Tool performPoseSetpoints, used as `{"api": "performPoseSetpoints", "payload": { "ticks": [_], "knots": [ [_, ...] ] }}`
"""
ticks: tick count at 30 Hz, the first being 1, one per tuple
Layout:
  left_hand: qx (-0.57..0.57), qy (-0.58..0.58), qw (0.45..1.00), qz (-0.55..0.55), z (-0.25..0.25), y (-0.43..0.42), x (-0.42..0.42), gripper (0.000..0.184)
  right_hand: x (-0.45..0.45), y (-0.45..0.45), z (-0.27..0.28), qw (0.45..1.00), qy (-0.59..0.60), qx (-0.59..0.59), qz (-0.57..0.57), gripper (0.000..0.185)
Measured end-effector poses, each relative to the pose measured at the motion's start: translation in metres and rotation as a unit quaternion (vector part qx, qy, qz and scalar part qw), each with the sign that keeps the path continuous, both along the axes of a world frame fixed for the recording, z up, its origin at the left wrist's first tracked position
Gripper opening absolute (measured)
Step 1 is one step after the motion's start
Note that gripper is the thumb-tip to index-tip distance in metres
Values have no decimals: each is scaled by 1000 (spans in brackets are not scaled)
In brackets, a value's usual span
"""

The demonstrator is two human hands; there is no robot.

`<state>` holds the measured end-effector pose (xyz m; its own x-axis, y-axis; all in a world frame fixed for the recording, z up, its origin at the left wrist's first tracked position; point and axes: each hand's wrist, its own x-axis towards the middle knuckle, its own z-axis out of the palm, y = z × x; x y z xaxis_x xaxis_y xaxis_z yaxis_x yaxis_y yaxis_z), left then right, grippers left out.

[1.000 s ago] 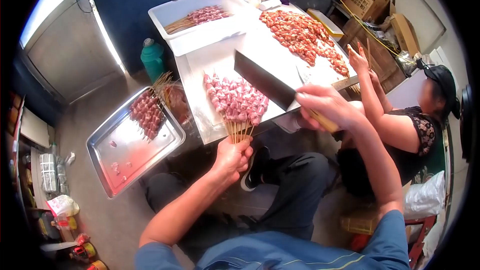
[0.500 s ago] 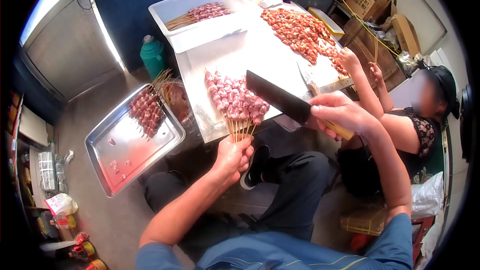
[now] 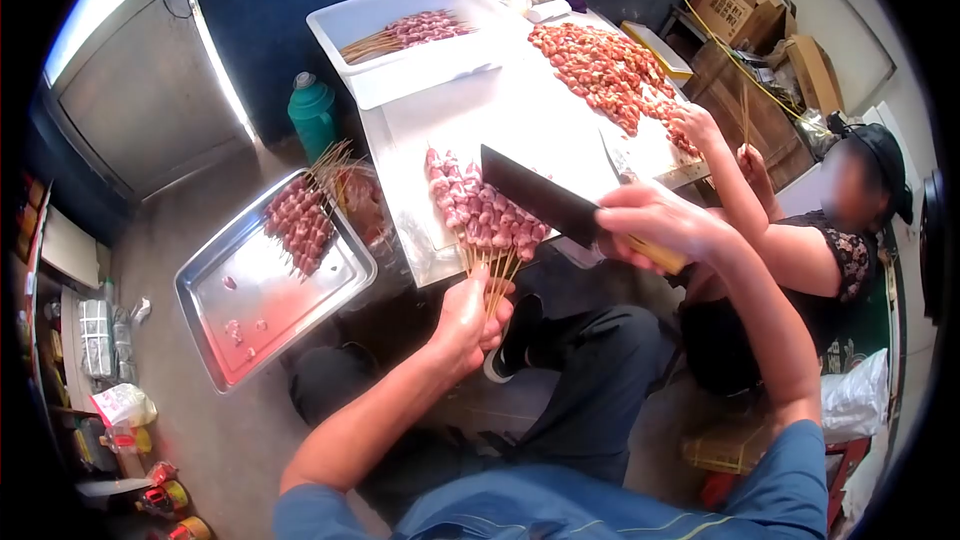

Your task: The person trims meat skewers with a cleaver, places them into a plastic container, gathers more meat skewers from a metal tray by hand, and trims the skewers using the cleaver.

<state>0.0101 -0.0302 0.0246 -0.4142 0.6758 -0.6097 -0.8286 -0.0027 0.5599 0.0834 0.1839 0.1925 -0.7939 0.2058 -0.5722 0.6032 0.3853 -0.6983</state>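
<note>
My left hand (image 3: 474, 315) is closed around the bare stick ends of several meat skewers (image 3: 480, 205), fanned out at the near edge of the white table (image 3: 405, 180). Their pink meat pieces lie on the tabletop. In my right hand (image 3: 665, 225) is a cleaver (image 3: 535, 195) with a dark broad blade and a wooden handle. The blade hangs over the right part of the skewers, hiding some of the meat; whether it touches them I cannot tell.
A white tub (image 3: 420, 70) of skewers stands at the table's back left, and a pile of cut meat (image 3: 605, 70) lies at the right. A metal tray (image 3: 280, 280) with skewers is at left, near a green flask (image 3: 311, 115). A co-worker (image 3: 800, 240) sits at right holding sticks.
The cleaver and my right hand have shifted slightly left. The view has moved a little, and the skewers stay in my left hand. The co-worker's hands have shifted slightly.
</note>
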Motion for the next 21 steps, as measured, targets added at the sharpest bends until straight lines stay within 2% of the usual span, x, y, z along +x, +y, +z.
{"api": "performPoseSetpoints", "payload": {
  "ticks": [2,4,6,8,11,13,14,16,19,21],
  "knots": [
    [-11,8,1000,-2,0,0,0,48,17,5,8,999,-23,33,-4,30],
    [-9,6,1000,-2,-2,0,-1,47,18,4,8,999,-13,18,-27,32],
    [-8,9,1000,-3,-3,-1,-1,47,7,-3,3,997,69,-20,-16,33],
    [-7,9,1000,-8,-1,0,0,45,-16,-18,-5,989,108,-63,-75,37],
    [-12,21,1000,-11,-2,0,0,45,-60,-23,-24,984,171,-48,-19,39],
    [-11,19,1000,-6,-2,1,0,45,-76,-17,-43,990,128,-59,3,34],
    [-8,17,1000,-1,-2,1,0,45,-66,-21,-42,993,111,-26,-10,31],
    [-7,17,1000,-2,0,1,1,45,-49,-6,-33,998,47,-36,23,31],
    [-7,15,1000,0,0,1,2,45,-6,6,-8,999,15,-40,-4,35],
    [-5,17,1000,2,0,1,1,45,11,9,3,1000,-16,20,6,36]
  ]
}}
